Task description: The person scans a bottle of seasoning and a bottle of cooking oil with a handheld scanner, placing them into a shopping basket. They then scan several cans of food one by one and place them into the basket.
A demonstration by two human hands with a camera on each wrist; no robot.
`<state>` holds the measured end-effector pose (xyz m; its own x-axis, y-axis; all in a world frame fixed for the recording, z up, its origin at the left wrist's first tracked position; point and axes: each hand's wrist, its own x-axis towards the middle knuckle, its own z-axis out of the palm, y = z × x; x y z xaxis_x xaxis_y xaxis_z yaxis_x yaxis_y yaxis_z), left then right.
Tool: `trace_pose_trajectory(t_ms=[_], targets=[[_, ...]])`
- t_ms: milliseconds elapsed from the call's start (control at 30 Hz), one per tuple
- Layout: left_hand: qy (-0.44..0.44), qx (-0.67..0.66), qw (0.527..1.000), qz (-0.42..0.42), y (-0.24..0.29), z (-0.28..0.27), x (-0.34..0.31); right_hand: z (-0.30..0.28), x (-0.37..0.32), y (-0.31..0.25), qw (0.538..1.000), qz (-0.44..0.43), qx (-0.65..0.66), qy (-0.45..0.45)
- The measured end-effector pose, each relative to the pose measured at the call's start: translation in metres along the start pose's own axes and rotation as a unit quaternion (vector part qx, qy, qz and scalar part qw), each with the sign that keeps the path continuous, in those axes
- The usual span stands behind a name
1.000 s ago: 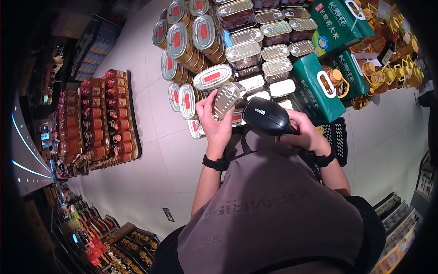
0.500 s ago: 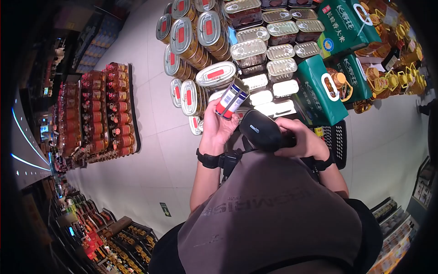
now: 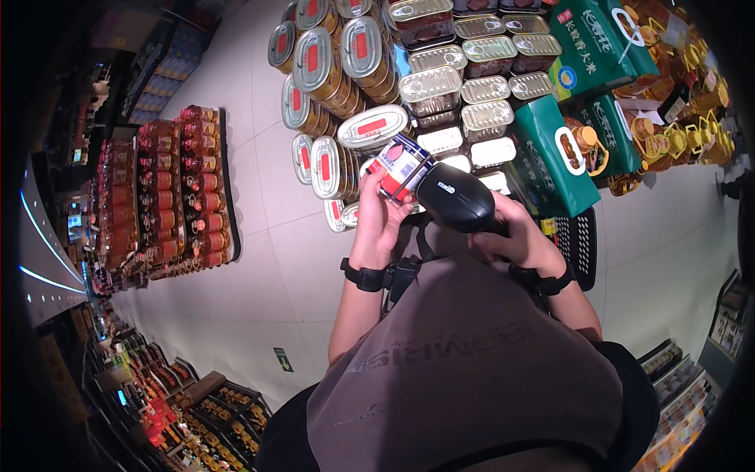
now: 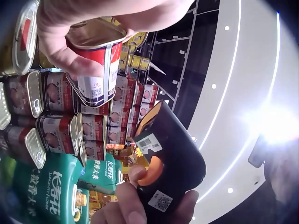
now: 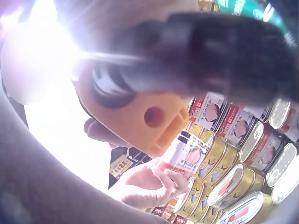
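Note:
My left hand [image 3: 376,224] grips a meat tin [image 3: 406,167] with a red, white and blue label, its barcode side turned up. In the left wrist view, the thumb and fingers wrap the tin [image 4: 96,88] near its metal end. My right hand [image 3: 525,240] holds a black handheld barcode scanner [image 3: 454,198], its head right beside the tin and overlapping its edge in the head view. An orange trigger [image 4: 153,171] shows on the scanner's handle with a finger at it.
Ahead stand stacked meat tins [image 3: 487,118] and gold oval tins [image 3: 314,67] with red-marked lids. Green rice packs [image 3: 554,157] and oil bottles [image 3: 668,141] are on the right. A pallet of red-labelled bottles [image 3: 169,197] stands left; a black perforated crate [image 3: 583,248] sits near my right hand.
My left hand has turned the tin from its lid facing up to its barcode side facing up. The scanner's head dipped down, then came back up beside the tin.

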<state>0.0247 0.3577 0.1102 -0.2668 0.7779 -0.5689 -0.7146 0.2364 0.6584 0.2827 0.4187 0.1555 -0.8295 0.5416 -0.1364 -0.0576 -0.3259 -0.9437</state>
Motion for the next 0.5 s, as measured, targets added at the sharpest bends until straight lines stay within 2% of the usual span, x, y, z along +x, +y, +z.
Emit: trace_pose_trajectory(t_ms=[100,233,300,333,367,400,433,500], targets=[[0.04,0.004,0.999,0.011,0.001,0.011,-0.002,0.0,0.001,-0.002,1.0,0.014,0.02,0.007],[0.038,0.032,0.999,0.023,0.003,0.022,-0.007,-0.003,0.0,0.0,1.0,0.007,0.011,0.014],[0.081,0.145,0.983,0.083,0.004,0.032,-0.009,-0.006,-0.001,0.002,0.999,-0.029,-0.007,0.013],[0.066,0.228,0.963,0.125,0.005,0.036,-0.009,-0.008,-0.003,0.004,0.999,-0.031,-0.009,0.016],[0.036,0.364,0.905,0.218,0.002,0.029,0.001,-0.011,-0.006,0.008,0.999,-0.031,-0.001,0.032],[0.007,0.487,0.819,0.305,0.006,0.035,0.005,-0.014,-0.009,0.011,0.998,-0.031,0.007,0.047],[0.034,0.613,0.701,0.363,0.007,0.041,0.004,-0.017,-0.012,0.013,0.998,-0.031,0.004,0.047],[-0.006,0.668,0.679,0.305,0.013,0.049,0.006,-0.023,-0.016,0.018,0.996,-0.007,0.03,0.088]])
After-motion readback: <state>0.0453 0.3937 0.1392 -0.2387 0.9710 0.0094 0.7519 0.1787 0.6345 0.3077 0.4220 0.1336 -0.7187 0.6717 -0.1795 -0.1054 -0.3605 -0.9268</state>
